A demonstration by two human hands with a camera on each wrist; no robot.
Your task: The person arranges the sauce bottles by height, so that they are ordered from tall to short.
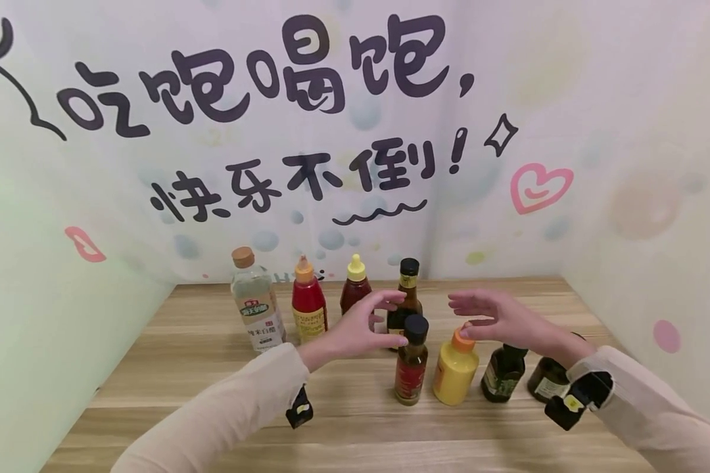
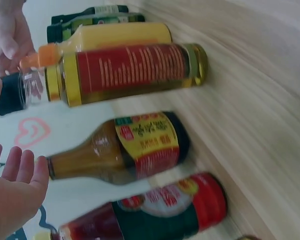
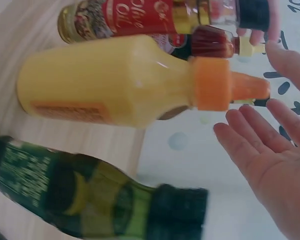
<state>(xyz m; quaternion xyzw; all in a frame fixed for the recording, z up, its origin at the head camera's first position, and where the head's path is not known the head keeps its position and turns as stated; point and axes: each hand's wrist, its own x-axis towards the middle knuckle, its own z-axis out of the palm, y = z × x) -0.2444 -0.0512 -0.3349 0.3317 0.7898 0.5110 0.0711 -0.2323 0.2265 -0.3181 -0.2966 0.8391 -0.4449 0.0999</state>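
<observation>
My left hand (image 1: 361, 328) is held with fingers apart, its thumb beside the black cap of an olive oil bottle (image 1: 411, 378) with a red label. Whether the thumb touches that cap, I cannot tell. Over the orange cap of a yellow squeeze bottle (image 1: 455, 374) hovers my right hand (image 1: 497, 318), fingers extended. In the right wrist view its fingers (image 3: 250, 125) lie near the orange nozzle, not wrapped around it. Behind the left hand stand a dark-capped brown bottle (image 1: 410, 295) and a sauce bottle with a yellow nozzle (image 1: 356, 289), both partly hidden.
At the back left stand a clear white vinegar bottle (image 1: 257, 309) and a red squeeze bottle (image 1: 309, 302). Right of the yellow bottle are a dark green bottle (image 1: 501, 378) and another dark bottle (image 1: 547, 380). All stand on a wooden table (image 1: 355, 433) before a printed curtain (image 1: 331, 131).
</observation>
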